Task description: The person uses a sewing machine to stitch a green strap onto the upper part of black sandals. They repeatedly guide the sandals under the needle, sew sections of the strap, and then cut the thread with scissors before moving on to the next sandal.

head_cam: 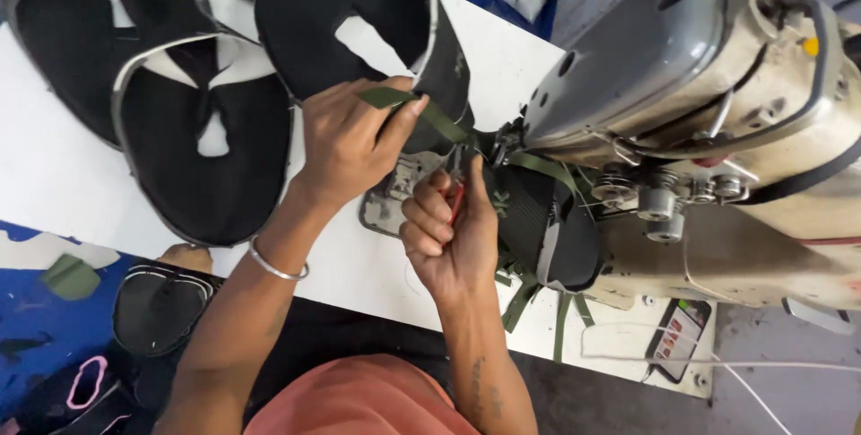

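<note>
The olive-green woven strap is stretching from the left hand toward the needle area of the grey and cream industrial sewing machine, near the middle of the white worktop. The left hand is pinching the strap's free end between thumb and fingers. The right hand is sitting just nearer, curled shut around a small red-handled tool. A black padded fabric piece with grey edging is lying under the machine head. More black padded pieces are lying stacked to the left, and a phone is resting at the near right edge.
</note>
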